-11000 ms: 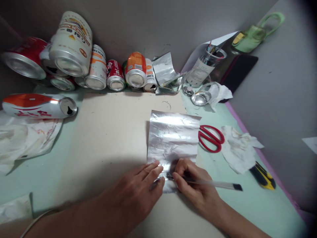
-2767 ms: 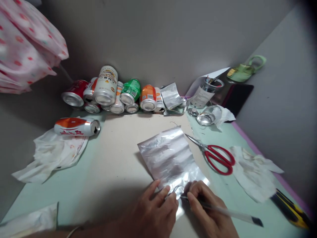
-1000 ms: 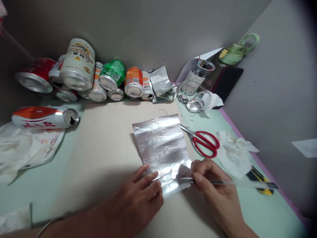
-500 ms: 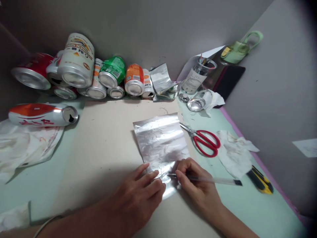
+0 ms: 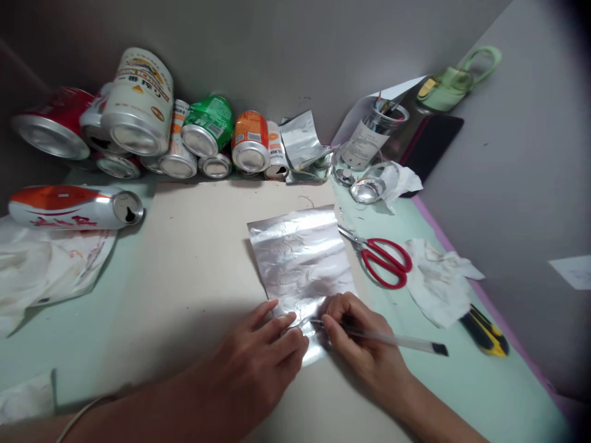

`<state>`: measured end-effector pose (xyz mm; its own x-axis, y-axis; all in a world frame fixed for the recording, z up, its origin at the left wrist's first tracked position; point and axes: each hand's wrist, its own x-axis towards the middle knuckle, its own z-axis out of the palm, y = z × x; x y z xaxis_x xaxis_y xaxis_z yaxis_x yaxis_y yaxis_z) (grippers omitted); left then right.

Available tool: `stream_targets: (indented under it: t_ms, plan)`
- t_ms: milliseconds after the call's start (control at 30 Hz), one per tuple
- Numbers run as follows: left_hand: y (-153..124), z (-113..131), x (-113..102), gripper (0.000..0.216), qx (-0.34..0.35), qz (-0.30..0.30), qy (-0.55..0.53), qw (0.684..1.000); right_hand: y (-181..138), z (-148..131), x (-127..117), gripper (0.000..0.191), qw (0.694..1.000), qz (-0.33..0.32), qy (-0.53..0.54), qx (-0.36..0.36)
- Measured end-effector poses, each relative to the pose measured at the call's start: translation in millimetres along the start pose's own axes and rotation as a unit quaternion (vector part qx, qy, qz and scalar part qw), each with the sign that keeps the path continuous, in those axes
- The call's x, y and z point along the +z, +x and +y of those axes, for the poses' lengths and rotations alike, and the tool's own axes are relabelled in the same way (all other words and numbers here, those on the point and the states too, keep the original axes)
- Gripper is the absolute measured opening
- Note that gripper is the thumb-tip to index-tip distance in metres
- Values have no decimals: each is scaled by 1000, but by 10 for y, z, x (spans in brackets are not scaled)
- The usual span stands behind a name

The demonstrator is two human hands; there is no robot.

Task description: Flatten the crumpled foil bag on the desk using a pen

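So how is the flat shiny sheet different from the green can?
The sheet lies flat on the board, all silver and wrinkled; the green can is round, printed green, and lies on its side in the pile at the wall. The left hand presses the sheet; nothing touches the can. Both look like shiny metal.

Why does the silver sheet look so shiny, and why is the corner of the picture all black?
Head view: room light glares off the crinkled metal sheet; the hands cast a soft shadow on the board; the wide lens darkens the right corners and bends the cans.

Silver foil sheet, red-handled scissors, green can, yellow-black knife
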<state>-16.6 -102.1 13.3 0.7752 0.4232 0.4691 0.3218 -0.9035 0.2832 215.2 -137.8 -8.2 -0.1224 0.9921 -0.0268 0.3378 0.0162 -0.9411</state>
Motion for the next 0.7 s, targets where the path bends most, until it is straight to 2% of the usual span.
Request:
stream_targets:
  t_ms: [233, 400, 700]
  plan:
    - [-43, -4, 135, 32, -7, 26, -11, 1000, -36, 33, -16, 26, 1000, -8, 8, 6]
    - [-6, -21, 74, 41, 1, 8, -6, 1000, -26, 30, -11, 25, 1000, 0, 9, 4]
    - [-44, -12, 81, 31, 2, -17, -15, 1000, -12, -16, -18, 26, 1000, -19, 9, 13]
